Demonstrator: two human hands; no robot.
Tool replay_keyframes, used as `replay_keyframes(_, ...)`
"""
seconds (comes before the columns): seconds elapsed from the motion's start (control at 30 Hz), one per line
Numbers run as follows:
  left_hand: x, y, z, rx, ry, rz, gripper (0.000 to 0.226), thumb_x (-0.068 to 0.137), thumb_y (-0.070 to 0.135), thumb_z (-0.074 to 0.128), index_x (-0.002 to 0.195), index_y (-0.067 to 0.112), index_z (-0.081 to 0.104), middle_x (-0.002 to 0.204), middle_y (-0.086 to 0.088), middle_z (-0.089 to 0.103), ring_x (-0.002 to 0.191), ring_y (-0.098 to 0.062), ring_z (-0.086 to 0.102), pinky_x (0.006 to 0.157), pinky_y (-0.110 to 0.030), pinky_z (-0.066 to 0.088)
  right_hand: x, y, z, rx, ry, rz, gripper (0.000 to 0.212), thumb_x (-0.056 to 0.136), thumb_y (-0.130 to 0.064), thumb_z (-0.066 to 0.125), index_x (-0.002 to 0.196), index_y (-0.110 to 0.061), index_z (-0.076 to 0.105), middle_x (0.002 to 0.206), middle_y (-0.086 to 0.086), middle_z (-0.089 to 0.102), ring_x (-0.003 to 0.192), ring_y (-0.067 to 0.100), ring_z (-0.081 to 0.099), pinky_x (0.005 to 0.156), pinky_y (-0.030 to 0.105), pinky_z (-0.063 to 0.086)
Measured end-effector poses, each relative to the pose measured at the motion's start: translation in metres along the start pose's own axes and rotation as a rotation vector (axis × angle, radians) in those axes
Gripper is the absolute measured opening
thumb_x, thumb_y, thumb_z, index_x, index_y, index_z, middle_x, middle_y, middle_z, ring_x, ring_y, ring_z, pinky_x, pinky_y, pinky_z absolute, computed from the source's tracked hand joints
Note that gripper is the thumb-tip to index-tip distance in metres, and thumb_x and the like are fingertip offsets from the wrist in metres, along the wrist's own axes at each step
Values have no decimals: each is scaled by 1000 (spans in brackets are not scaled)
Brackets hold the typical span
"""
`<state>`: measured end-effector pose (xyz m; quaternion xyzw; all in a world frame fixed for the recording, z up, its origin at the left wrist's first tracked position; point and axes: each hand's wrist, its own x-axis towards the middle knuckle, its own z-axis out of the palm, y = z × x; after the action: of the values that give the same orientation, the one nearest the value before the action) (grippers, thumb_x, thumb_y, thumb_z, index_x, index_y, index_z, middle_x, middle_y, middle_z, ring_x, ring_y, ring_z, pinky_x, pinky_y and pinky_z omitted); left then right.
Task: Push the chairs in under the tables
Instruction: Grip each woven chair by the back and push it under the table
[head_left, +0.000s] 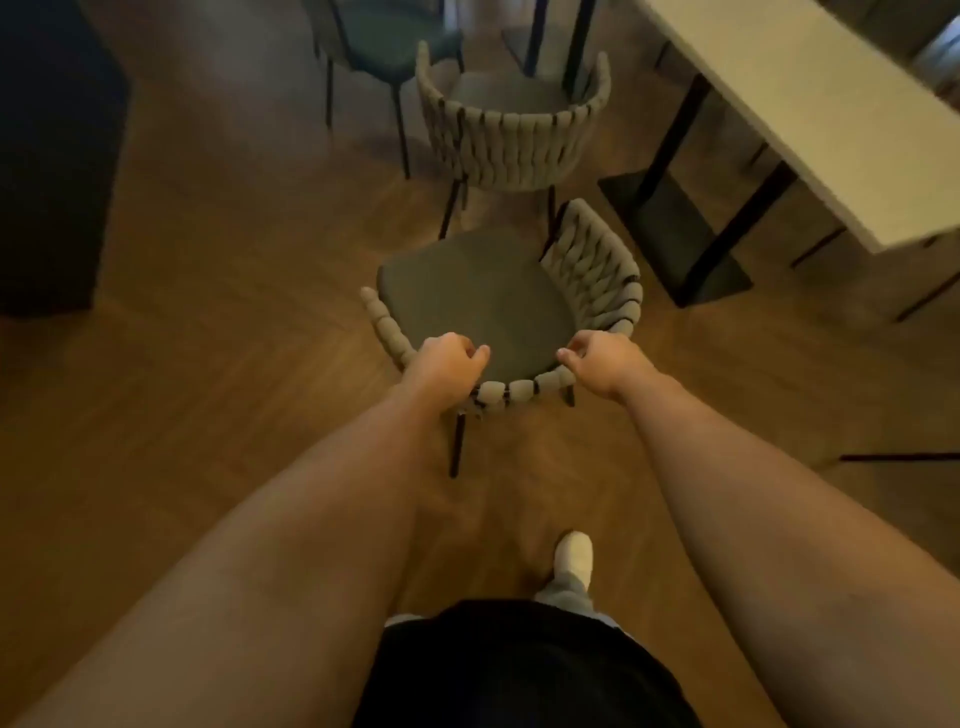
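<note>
A chair with a woven beige backrest and a grey seat stands on the wood floor just in front of me. My left hand grips the top of its curved backrest on the left. My right hand grips the same rim on the right. A second woven chair stands right behind it, its back toward me. A white table with black legs runs along the upper right.
A dark green chair stands at the top left of centre. The table's black base plate lies on the floor right of the near chair. A dark cabinet fills the left edge. My white shoe is below.
</note>
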<state>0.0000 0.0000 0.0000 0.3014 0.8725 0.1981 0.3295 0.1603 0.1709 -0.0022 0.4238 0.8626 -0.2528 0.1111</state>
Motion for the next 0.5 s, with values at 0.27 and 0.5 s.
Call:
replay_keyframes(0.27,19,58,79,-351,94,-332,45,102,53,48,119,17,68,98,0,74,88,-18,70,85,-41,60,51,86,-47,-82,-137,-57,35,104,-49,45,119,-22,64,95,-1,65,84,13,61,71,32,51)
replay_keyframes(0.5,50,72,106,-564,114,-529,40,105,46,50,130,17,63,103,-4,72,95,-22,70,92,-43,59,96,111,-54,-27,-207,-45,38,105,-47,45,128,-22,62,106,0,64,99,19,60,82,35,51)
